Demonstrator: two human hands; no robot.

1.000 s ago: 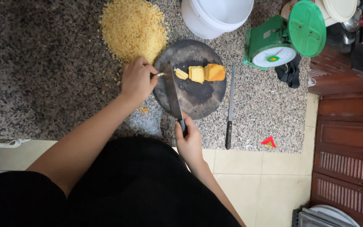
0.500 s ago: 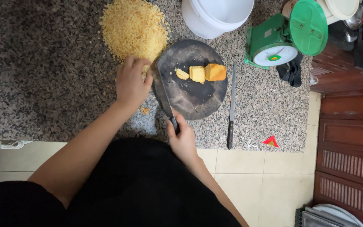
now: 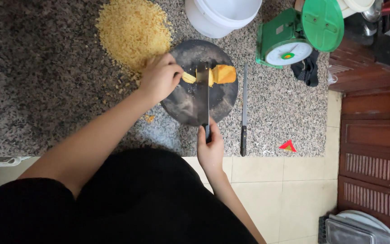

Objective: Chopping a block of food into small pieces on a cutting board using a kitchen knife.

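Observation:
A round dark cutting board (image 3: 183, 106) lies on the speckled granite counter (image 3: 46, 90). On it sit yellow-orange chunks (image 3: 224, 73). My right hand (image 3: 210, 147) grips the handle of a broad knife (image 3: 202, 92), whose blade stands across the chunks. My left hand (image 3: 160, 77) rests at the board's left edge, fingers pinching the leftmost yellow piece (image 3: 188, 77) next to the blade.
A heap of finely chopped yellow bits (image 3: 132, 29) lies left of the board. A second long knife (image 3: 243, 110) lies to the board's right. A white bucket (image 3: 220, 16) and a green scale (image 3: 299, 36) stand behind. A small red scrap (image 3: 288, 146) sits near the counter edge.
The knife has swung from the board's left side onto the yellow chunks. My left hand moved right onto the board and took hold of the leftmost piece.

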